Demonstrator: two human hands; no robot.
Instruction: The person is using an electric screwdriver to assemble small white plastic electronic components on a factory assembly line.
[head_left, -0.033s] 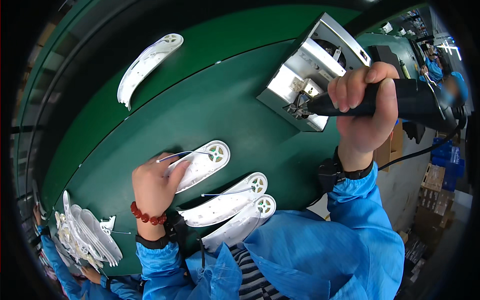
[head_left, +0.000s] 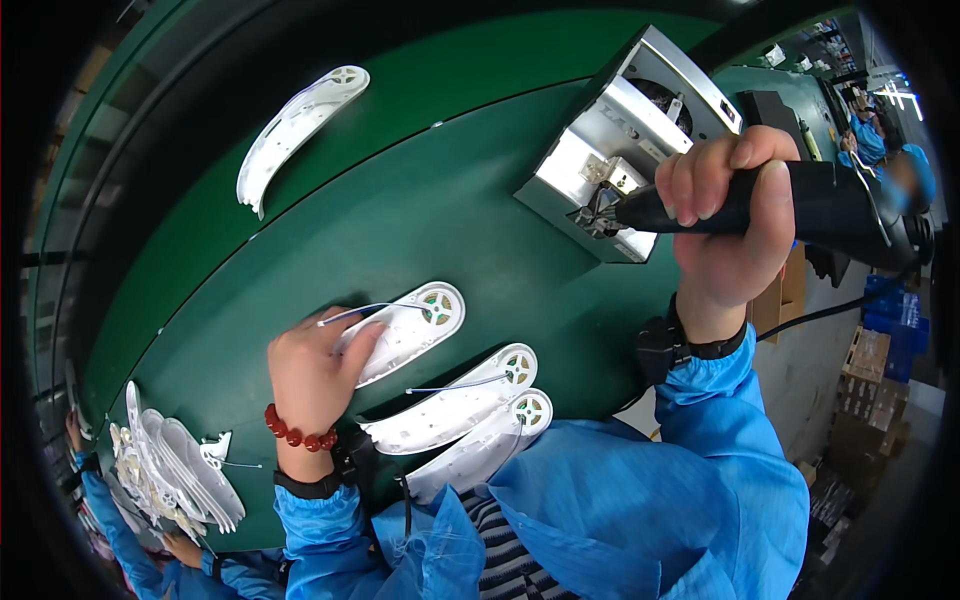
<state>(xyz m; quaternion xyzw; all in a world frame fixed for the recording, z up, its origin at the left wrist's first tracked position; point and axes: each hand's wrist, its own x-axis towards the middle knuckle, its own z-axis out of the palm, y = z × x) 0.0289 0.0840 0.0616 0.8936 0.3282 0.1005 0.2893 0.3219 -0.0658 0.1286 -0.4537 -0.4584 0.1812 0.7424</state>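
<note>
Currently, left hand (head_left: pixel 312 368) pinches a white shell (head_left: pixel 402 345) containing a spoked disc (head_left: pixel 437 304) and wire (head_left: pixel 366 308); right hand (head_left: pixel 738 215) grips an electric screwdriver (head_left: pixel 835 205), its tip at a screw feeder (head_left: pixel 590 145).

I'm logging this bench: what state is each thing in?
Left hand: gripping
Held shell: hollow side up
Right hand: gripping
Black tool: held, pointing at silver box
Silver box: inner parts exposed
Two near shells: lying hollow side up
Far shell: lying hollow side up
White parts: piled

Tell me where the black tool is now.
In the head view's right half, the black tool is in the right hand, its tip by the silver box.
</note>
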